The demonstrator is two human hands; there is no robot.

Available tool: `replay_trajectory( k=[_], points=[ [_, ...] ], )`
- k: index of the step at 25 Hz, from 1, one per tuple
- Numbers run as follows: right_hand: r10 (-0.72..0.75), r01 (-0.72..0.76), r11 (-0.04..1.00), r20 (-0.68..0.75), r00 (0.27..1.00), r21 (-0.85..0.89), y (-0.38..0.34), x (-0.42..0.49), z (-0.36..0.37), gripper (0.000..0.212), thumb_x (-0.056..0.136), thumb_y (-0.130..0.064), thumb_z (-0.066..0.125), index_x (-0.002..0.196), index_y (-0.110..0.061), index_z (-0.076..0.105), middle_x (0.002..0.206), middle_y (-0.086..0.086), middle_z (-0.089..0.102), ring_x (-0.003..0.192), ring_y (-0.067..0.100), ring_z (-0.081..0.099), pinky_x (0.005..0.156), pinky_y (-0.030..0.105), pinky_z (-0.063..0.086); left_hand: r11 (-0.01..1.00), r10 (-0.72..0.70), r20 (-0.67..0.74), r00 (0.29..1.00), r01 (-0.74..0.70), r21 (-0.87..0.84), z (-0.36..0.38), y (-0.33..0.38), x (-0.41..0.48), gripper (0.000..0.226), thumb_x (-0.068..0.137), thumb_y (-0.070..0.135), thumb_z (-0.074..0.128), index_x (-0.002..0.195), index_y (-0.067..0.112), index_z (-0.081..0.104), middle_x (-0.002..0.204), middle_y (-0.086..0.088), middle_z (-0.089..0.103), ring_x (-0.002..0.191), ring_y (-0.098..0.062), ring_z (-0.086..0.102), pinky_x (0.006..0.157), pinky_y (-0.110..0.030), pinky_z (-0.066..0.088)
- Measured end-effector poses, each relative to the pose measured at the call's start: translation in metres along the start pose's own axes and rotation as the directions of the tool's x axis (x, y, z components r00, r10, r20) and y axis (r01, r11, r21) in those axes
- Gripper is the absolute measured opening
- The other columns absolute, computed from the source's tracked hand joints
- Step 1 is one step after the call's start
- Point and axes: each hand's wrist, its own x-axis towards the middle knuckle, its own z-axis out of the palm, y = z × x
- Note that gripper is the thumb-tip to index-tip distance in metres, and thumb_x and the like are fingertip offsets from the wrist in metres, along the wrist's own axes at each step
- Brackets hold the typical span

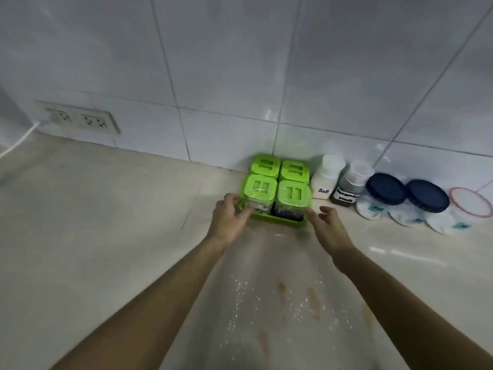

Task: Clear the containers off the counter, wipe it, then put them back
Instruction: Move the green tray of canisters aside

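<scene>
A green tray [277,222] holding several clear spice jars with green lids [278,180] stands against the tiled wall. My left hand [230,218] touches the tray's left side, fingers curled against the front-left jar. My right hand [329,227] hovers at the tray's right front corner, fingers apart, holding nothing. To the right stand a white Salt bottle [326,177], a dark seasoning sauce bottle [349,185], two jars with dark blue lids [385,192] [426,200] and a jar with a clear pink-rimmed lid [469,202].
The beige counter [106,222] has white crumbs [240,292] and brown stains [313,300] in front of me. A double wall socket [82,120] with a white cable [21,140] sits at the left.
</scene>
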Motion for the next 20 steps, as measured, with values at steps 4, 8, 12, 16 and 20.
replay_trajectory(
  k=[4,8,12,16,20],
  points=[
    [0.120,-0.113,0.972,-0.022,0.993,0.205,-0.003,0.022,0.018,0.063,0.089,-0.044,0.059,0.135,-0.006,0.039,0.123,0.011,0.055,0.113,0.028,0.056,0.101,0.047,0.045,0.969,-0.124,0.092,0.988,0.141,-0.204,0.014,0.009,0.033,0.082,0.063,0.061,0.067,0.127,0.016,0.044,0.123,-0.006,0.059,0.114,-0.025,0.057,0.102,-0.043,0.045],
    [0.215,-0.208,0.884,0.031,0.976,0.419,-0.012,0.032,0.022,0.037,0.084,-0.031,0.069,0.101,0.001,0.063,0.090,0.010,0.063,0.077,0.022,0.057,0.072,0.033,0.049,0.945,-0.197,0.121,0.973,0.221,-0.240,0.007,0.011,0.042,0.088,0.071,0.038,0.080,0.138,0.010,0.031,0.118,-0.002,0.051,0.111,-0.022,0.053,0.097,-0.031,0.043],
    [0.134,-0.147,0.874,0.060,0.989,0.463,-0.024,0.003,0.040,0.023,0.084,-0.022,0.070,0.089,0.001,0.069,0.084,0.011,0.070,0.075,0.019,0.062,0.083,0.033,0.051,0.921,-0.195,0.116,0.974,0.222,-0.319,-0.027,0.004,0.015,0.078,0.074,0.023,0.079,0.137,0.008,0.034,0.115,-0.008,0.058,0.097,-0.017,0.057,0.077,-0.016,0.048],
    [-0.013,-0.078,0.929,0.240,0.971,0.362,-0.051,-0.044,0.087,0.027,0.085,-0.024,0.069,0.096,0.000,0.071,0.084,0.008,0.072,0.073,0.012,0.065,0.076,0.026,0.052,0.885,-0.257,-0.074,0.964,0.203,-0.420,-0.098,-0.026,-0.050,0.079,0.073,0.024,0.080,0.138,0.015,0.034,0.122,-0.015,0.060,0.103,-0.020,0.060,0.070,-0.012,0.046],
    [-0.034,-0.073,0.966,0.400,0.916,0.247,-0.069,-0.093,0.159,0.032,0.084,-0.027,0.070,0.098,0.001,0.070,0.080,0.005,0.068,0.068,0.009,0.060,0.070,0.023,0.048,0.862,-0.365,-0.237,0.901,0.230,-0.451,-0.165,-0.065,-0.116,0.074,0.076,0.023,0.077,0.136,0.015,0.034,0.112,-0.012,0.061,0.092,-0.015,0.061,0.063,-0.008,0.045]
  ],
)
